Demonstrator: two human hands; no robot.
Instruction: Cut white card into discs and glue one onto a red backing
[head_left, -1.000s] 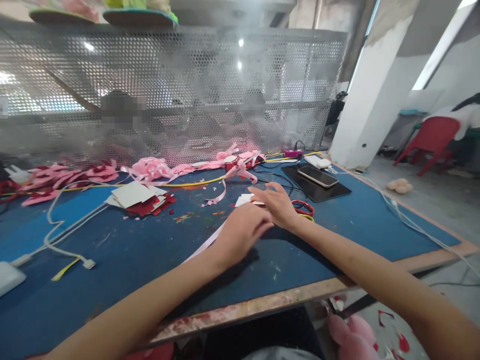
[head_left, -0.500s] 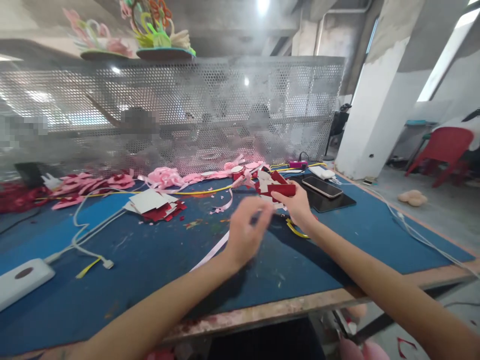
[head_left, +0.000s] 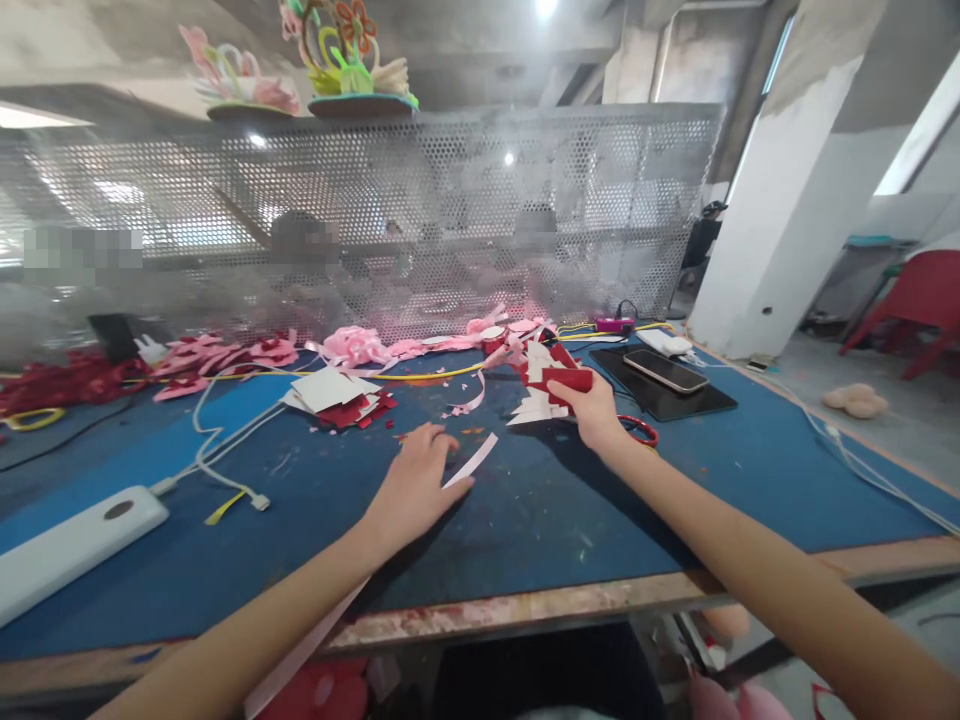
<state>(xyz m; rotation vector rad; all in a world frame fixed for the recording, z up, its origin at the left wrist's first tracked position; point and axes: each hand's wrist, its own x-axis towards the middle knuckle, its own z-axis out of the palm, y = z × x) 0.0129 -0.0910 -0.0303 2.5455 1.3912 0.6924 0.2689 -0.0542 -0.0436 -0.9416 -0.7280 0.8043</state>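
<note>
My right hand [head_left: 598, 408] is closed round a small red piece [head_left: 568, 379], flat-sided like folded cloth or card. Right behind it lie white and red cut scraps [head_left: 534, 404]. Over the blue tabletop, my left hand [head_left: 420, 478] is open, fingers loosely bent and thumb apart. A pale pink ribbon [head_left: 474, 460] runs under that hand and down past the table's front edge; whether the fingers touch it cannot be told. A red loop [head_left: 639, 430], partly hidden, lies behind my right wrist. Left of centre rests a stack of white and red squares [head_left: 330, 392].
Pink and red scraps [head_left: 357, 347] line the back beneath a perforated metal screen [head_left: 450, 190]. At right, a phone [head_left: 665, 370] lies on a black tablet [head_left: 697, 402]. A white power bank-like device [head_left: 82, 550] with cables lies at left. A yellow cord [head_left: 435, 375] crosses behind.
My left hand has moved left and down, away from the right hand, and its fingers have opened. My right hand keeps the red piece in about the same place. The view has shifted slightly.
</note>
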